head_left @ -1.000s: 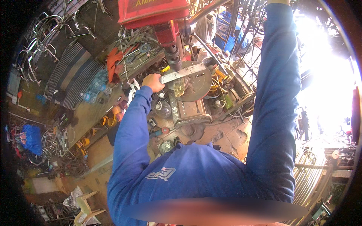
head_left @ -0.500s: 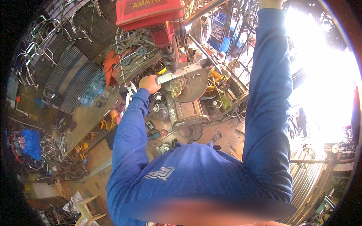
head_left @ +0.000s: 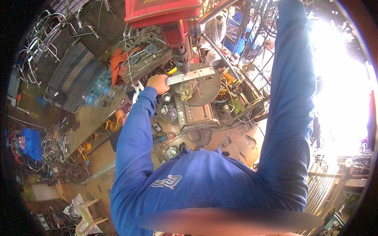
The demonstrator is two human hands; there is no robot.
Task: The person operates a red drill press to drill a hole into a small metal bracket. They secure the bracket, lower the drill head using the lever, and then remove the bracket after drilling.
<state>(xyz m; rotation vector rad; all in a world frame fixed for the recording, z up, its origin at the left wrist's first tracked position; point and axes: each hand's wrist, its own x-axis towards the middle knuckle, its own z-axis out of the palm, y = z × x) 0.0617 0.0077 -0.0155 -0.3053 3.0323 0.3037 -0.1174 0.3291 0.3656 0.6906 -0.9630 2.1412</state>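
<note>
My left hand (head_left: 157, 83) is closed round the near-left end of a flat metal bar (head_left: 195, 74). The bar lies across the round worktable (head_left: 210, 88) of a drill press, and the drill chuck (head_left: 181, 59) stands directly over it. Whether a bit touches the metal, I cannot tell. A dull yellowish block (head_left: 186, 91) sits under the bar near the table's left side. Above the chuck is the red drill press head (head_left: 163, 13). My right sleeve (head_left: 293, 78) stretches up past the top edge, and the hand itself is out of the picture.
The slotted press base (head_left: 198, 114) stands below the round table. A dark round bottle (head_left: 168, 113) is left of it. Left of the press, a cluttered bench (head_left: 147, 65) holds loose metal parts and an orange cloth (head_left: 117, 67). Yellow parts (head_left: 227, 80) crowd the right side.
The whole view has shifted slightly. My right hand, partly seen at the top edge before, has gone out of the picture. My left hand keeps its hold on the bar under the chuck.
</note>
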